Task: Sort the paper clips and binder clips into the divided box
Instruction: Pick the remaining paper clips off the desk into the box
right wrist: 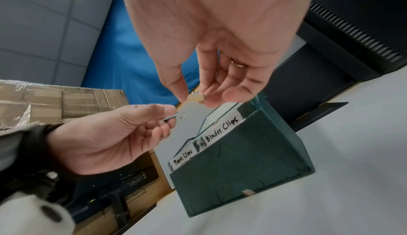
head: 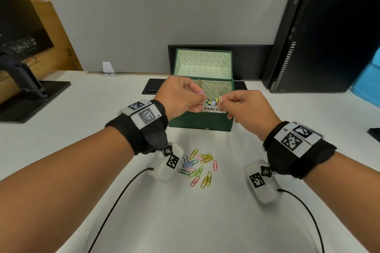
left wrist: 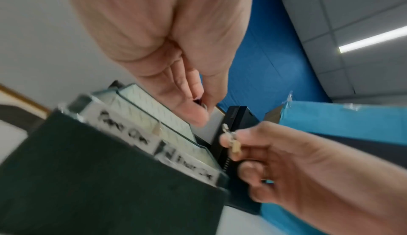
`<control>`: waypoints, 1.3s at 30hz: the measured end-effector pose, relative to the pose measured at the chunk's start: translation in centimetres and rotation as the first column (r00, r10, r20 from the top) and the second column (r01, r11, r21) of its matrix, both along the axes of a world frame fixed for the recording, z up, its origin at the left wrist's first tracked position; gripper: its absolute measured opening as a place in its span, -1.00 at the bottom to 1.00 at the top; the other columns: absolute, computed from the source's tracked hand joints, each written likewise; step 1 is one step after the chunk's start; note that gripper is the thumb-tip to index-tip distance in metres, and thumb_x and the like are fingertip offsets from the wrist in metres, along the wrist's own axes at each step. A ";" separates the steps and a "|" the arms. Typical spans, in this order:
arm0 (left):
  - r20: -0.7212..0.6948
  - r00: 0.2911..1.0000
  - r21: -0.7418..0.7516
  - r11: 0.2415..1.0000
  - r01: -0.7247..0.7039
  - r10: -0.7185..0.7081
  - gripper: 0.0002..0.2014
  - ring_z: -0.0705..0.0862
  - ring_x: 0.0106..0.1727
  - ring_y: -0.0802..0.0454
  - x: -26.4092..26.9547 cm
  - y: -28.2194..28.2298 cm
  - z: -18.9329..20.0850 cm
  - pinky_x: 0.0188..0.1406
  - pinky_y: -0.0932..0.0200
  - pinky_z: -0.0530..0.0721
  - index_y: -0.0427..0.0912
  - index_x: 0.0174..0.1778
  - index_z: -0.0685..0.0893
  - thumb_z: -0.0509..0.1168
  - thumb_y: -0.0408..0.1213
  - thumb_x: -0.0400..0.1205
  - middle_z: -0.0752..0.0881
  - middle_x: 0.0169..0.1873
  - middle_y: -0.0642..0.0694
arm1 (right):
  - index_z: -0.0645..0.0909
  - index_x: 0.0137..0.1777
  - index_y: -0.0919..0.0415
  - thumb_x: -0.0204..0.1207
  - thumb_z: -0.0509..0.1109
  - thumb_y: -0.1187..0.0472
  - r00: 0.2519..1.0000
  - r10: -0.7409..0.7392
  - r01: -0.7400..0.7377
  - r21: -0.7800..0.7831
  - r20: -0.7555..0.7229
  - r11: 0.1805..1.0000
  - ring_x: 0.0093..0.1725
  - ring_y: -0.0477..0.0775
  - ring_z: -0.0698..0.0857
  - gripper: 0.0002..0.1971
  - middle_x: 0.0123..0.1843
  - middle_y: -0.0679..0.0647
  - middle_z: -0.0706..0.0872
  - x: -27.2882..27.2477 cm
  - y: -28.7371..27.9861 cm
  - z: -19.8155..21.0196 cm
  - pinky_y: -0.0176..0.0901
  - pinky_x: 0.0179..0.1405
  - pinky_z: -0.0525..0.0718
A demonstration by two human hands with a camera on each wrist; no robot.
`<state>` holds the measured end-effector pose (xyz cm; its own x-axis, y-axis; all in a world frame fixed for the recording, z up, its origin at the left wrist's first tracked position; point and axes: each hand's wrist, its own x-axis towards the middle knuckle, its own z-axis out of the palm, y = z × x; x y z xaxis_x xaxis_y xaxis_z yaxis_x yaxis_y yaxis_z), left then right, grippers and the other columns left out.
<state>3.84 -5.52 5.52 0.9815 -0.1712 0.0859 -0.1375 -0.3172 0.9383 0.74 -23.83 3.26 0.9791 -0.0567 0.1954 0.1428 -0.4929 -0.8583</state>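
Above the dark green divided cardboard box (head: 202,122) at frame centre, both hands hover over its near rim: the right hand (head: 245,106) pinches a small beige metal binder clip (right wrist: 195,97) between thumb and forefinger, directly over the right-hand compartment labelled "Binder Clips". The left hand (head: 181,96), fingers curled, pinches a small lilac clip (head: 200,93) just left of it; its type cannot be told. Below, at lower centre, loose coloured wire paper clips (head: 202,165) and one lavender binder clip (head: 188,164) lie unsorted on the white desk (head: 205,222).
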 end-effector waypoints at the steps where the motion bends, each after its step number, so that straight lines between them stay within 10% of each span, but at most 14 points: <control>1: 0.070 0.997 0.083 0.995 -0.047 0.041 -0.93 0.79 -0.35 -0.05 0.7 0.4 0.3 -0.22 0.07 0.82 -0.25 -0.21 0.70 0.48 -0.40 0.52 0.80 -0.32 -0.23 | 0.78 -0.08 0.14 0.52 0.47 0.14 1.000 -0.004 0.004 0.015 -0.003 1.000 -0.41 -0.17 0.65 -0.89 -0.18 0.10 0.79 0.1 0.0 0.0 -0.46 -0.47 0.54; 8: 0.240 0.970 0.588 0.788 -0.179 0.042 -0.90 0.72 -0.12 0.02 3.9 1.7 1.4 0.03 0.00 0.73 -0.03 -0.30 0.75 0.54 -0.16 0.46 0.77 -0.22 0.06 | 0.74 -0.07 0.07 0.54 0.44 0.12 0.999 -0.024 0.023 0.012 0.022 1.000 -0.24 -0.07 0.68 -0.92 -0.13 0.03 0.76 0.4 0.4 -0.2 -0.37 -0.40 0.56; 13: 0.290 0.956 0.530 0.825 -0.196 0.041 -0.89 0.72 -0.19 0.06 3.7 1.2 1.6 -0.03 0.04 0.73 -0.03 -0.29 0.73 0.53 -0.18 0.47 0.75 -0.29 0.06 | 0.71 -0.08 0.01 0.46 0.49 0.12 0.990 -0.100 0.106 -0.056 0.101 0.993 -0.09 0.03 0.73 -0.94 -0.12 -0.01 0.74 1.4 -0.1 0.0 -0.06 -0.10 0.76; 17: 0.285 0.958 0.425 0.894 -0.145 0.020 -0.88 0.71 -0.22 0.12 3.0 0.4 2.1 -0.07 0.11 0.73 -0.03 -0.29 0.75 0.55 -0.13 0.45 0.76 -0.31 0.07 | 0.73 -0.06 0.06 0.48 0.50 0.05 0.965 -0.135 0.183 -0.204 0.227 0.962 -0.13 -0.04 0.69 -0.88 -0.16 -0.04 0.72 2.3 -0.2 0.7 -0.24 -0.16 0.65; 22: 0.299 0.954 0.317 0.943 -0.099 -0.001 -0.86 0.67 -0.27 0.18 2.6 -1.6 2.0 -0.18 0.25 0.69 -0.06 -0.17 0.82 0.53 -0.09 0.47 0.77 -0.29 0.07 | 0.73 0.22 0.04 0.59 0.32 -0.16 0.999 -0.036 0.024 -0.679 -0.003 0.733 0.07 0.11 0.63 -0.62 0.05 0.03 0.61 3.5 -0.3 0.3 -0.01 0.02 0.65; 25: 0.319 0.947 0.320 0.944 -0.077 -0.031 -0.90 0.74 -0.21 0.07 2.6 -2.7 1.9 -0.32 0.35 0.71 -0.04 -0.09 0.81 0.50 -0.17 0.52 0.74 -0.23 0.07 | 0.60 0.40 0.00 0.58 0.31 -0.20 0.998 -0.024 0.052 -0.596 0.055 0.801 0.21 0.08 0.60 -0.53 0.25 0.06 0.61 3.0 -0.2 0.1 0.00 0.21 0.60; 30: 0.246 0.953 0.526 0.850 0.020 -0.174 -0.67 0.72 0.04 0.06 2.3 -3.7 0.9 0.12 0.16 0.69 -0.07 0.22 0.74 0.47 -0.35 0.53 0.76 0.10 -0.02 | 0.67 0.00 -0.03 0.58 0.35 0.03 0.983 -0.056 0.117 -0.361 0.176 0.925 -0.16 -0.01 0.64 -0.90 -0.13 0.00 0.69 0.7 0.1 -0.3 -0.13 -0.15 0.63; 36: 0.194 0.930 0.670 0.734 0.107 -0.312 -0.74 0.66 -0.06 0.14 -0.3 -1.7 2.0 -0.12 0.33 0.56 0.02 0.19 0.73 0.35 -0.31 0.60 0.72 -0.05 0.09 | 0.73 -0.06 -0.05 0.54 0.43 0.07 0.920 0.321 -0.391 -0.556 -0.224 0.733 -0.20 -0.14 0.65 -0.94 -0.21 -0.12 0.73 -2.7 0.0 -0.6 -0.27 -0.16 0.60; 39: 0.022 0.918 0.825 0.525 0.207 -0.397 -0.84 0.62 -0.28 0.23 -2.1 0.1 1.8 -0.34 0.39 0.50 0.02 0.05 0.75 0.40 -0.15 0.57 0.64 -0.30 0.21 | 0.73 0.07 -0.13 0.49 0.48 -0.06 0.843 0.407 -0.538 -0.597 -0.353 0.596 -0.11 -0.19 0.65 -0.82 -0.13 -0.21 0.75 -3.6 0.9 -1.3 -0.27 -0.04 0.62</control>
<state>1.77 -5.42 7.36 0.8359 -0.5442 -0.0712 -0.5102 -0.8183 0.2648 -2.85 -22.94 1.99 0.8491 0.4998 -0.1708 0.4132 -0.8300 -0.3746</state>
